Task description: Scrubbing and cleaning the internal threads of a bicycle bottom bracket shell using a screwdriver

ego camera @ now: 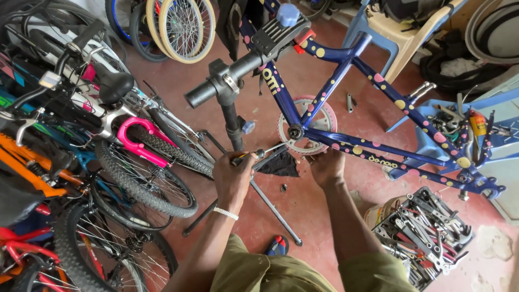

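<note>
Both forearms reach up from six o'clock toward the picture's centre. The left hand, with a pale bracelet at the wrist, is closed in a fist around the handle of a screwdriver; its long axis runs toward two o'clock, tip pointing at the chainring. The right hand curls under the chainring, touching it; its fingers are hidden. The blue spotted bike frame hangs clamped in a black repair stand, stretching toward four o'clock.
</note>
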